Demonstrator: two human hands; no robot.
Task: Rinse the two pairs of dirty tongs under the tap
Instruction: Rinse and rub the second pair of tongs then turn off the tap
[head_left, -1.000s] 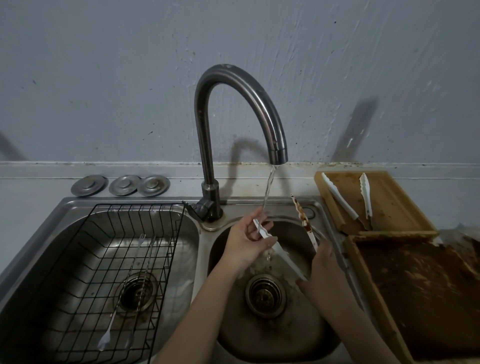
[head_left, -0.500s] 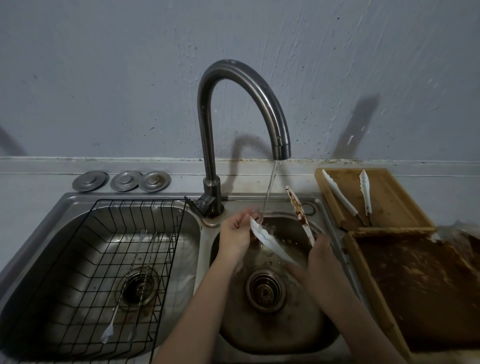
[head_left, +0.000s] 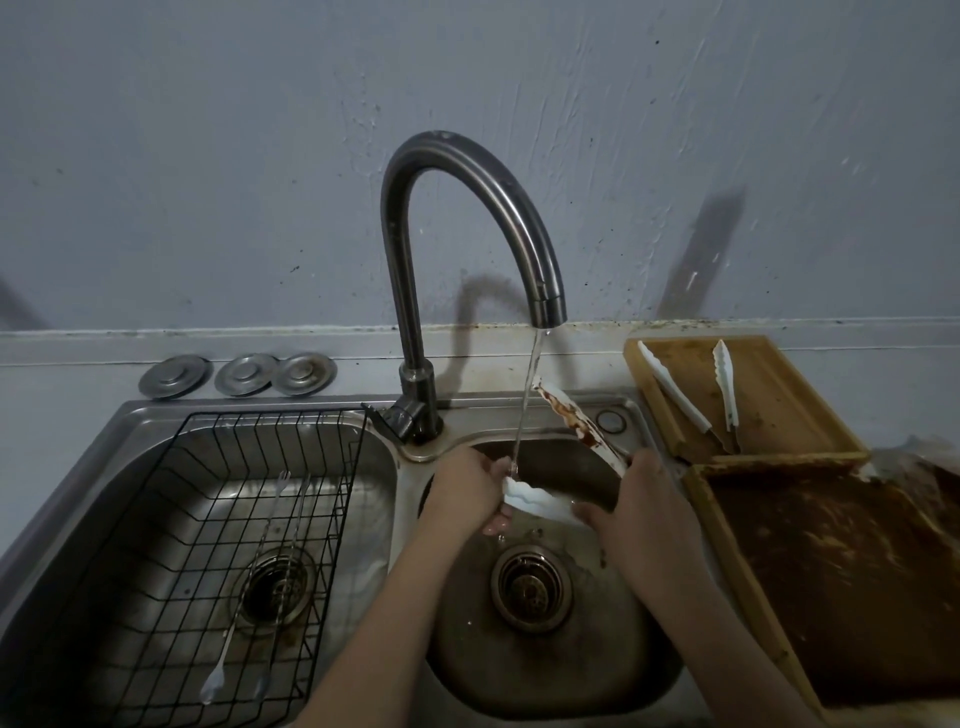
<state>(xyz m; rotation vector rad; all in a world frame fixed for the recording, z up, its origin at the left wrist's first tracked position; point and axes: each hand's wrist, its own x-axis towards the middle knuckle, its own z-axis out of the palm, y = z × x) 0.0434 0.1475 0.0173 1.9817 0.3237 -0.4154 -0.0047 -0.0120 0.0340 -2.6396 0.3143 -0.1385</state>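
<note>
Over the right sink basin (head_left: 613, 691) I hold a white pair of tongs (head_left: 535, 501), spread wide. My right hand (head_left: 641, 512) grips its hinge end. My left hand (head_left: 470, 486) pinches the tip of the lower arm, where the thin stream from the tap (head_left: 545, 306) lands. The upper arm (head_left: 576, 423) points up and back, smeared with brown sauce. A second white pair of tongs (head_left: 724, 382) lies on the wooden tray (head_left: 779, 410) at the right.
A black wire rack (head_left: 171, 519) sits in the left basin with long thin utensils (head_left: 270, 525) on it. Three metal drain lids (head_left: 244, 373) lie behind it. A larger stained wooden tray (head_left: 841, 582) lies at the right, near edge.
The tongs have turned so the lower arm lies flatter and the dirty arm leans back toward the tap. Both hands have shifted slightly up in view.
</note>
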